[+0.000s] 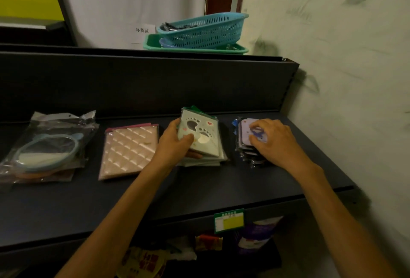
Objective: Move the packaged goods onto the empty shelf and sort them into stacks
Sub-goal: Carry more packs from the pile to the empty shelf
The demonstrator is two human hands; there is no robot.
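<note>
Pale-green packs gripped at left, purple packs pressed at right; both stacks on the dark shelf (221, 186).

Top pack of the green footprint stack (200, 138) is held by the left hand (177, 142), thumb curled on its face, fingers under its left edge; the pack is tilted, long axis running away from the person. The purple stack (249, 142) lies just right of it, apart, under the curled fingertips of the right hand (273, 142), which pinch its top pack. Each stack is nearest its own hand. Squaring the green pack onto its stack is judged the move in hand. Further left lie a quilted pink pack (128, 151) and bagged round mirrors (46, 146). Behind, a blue basket (204, 29) is seen beside a paper sign (142, 30) reading 补货区. Print on the yellow-green shelf tag (228, 220) cannot be read.
</note>
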